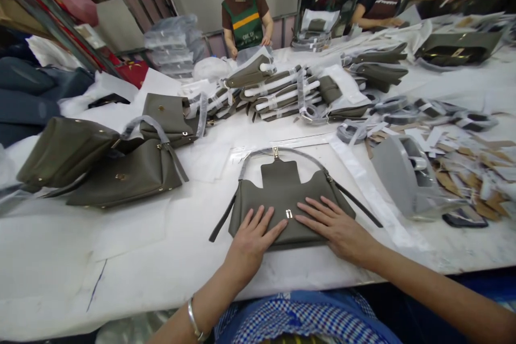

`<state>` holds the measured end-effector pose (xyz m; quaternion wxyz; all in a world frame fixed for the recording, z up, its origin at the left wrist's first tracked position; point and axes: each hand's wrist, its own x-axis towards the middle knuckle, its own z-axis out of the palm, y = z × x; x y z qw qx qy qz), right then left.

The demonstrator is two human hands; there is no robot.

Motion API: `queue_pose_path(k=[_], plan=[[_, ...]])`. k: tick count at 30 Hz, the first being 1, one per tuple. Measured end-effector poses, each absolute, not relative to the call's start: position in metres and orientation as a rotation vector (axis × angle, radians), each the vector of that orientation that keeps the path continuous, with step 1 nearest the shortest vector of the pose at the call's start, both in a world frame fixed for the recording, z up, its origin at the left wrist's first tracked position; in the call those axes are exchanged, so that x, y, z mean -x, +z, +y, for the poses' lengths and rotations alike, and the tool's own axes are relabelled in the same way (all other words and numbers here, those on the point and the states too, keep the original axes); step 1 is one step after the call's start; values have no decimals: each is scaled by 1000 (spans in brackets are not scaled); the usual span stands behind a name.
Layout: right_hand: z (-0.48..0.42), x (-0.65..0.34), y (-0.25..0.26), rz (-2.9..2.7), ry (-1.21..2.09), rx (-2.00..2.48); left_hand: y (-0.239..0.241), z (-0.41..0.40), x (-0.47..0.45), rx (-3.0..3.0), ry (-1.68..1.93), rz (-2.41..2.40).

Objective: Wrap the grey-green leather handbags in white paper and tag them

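A dark olive handbag (278, 191) lies flat on the white table in front of me. Its closing flap (281, 173) points away from me, and a metal clasp (288, 214) shows on the front. The handle (296, 151), wrapped in clear film, arches beyond the bag. My left hand (252, 239) rests on the bag's lower left, fingers spread. On the lower right lies my right hand (336, 226), flat with its fingers stretched out. Neither hand grips anything.
More olive handbags (124, 172) lie to the left. Stacked wrapped bags (278, 91) stand at the back. On the right are a grey bag-shaped form (403, 172), a dark phone-like object (465, 217) and many paper scraps (484, 172). A co-worker (246, 16) stands across the table.
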<state>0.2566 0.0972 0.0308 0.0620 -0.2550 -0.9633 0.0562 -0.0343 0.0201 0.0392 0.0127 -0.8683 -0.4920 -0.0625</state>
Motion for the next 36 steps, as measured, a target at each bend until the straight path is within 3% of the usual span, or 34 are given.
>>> queue_pose_path(k=[10, 16, 24, 30, 36], plan=[[125, -232, 66, -2846, 512, 671, 35, 18, 9, 2805, -457, -1630], [199, -98, 101, -2696, 547, 508, 46, 11, 14, 2772, -557, -1624], [260, 68, 54, -2955, 493, 296, 22, 20, 16, 2534, -558, -1471], [253, 93, 49, -2939, 463, 290, -7, 26, 8, 2550, -466, -1566], [256, 54, 82, -2860, 434, 321, 7, 25, 14, 2636, -575, -1574]])
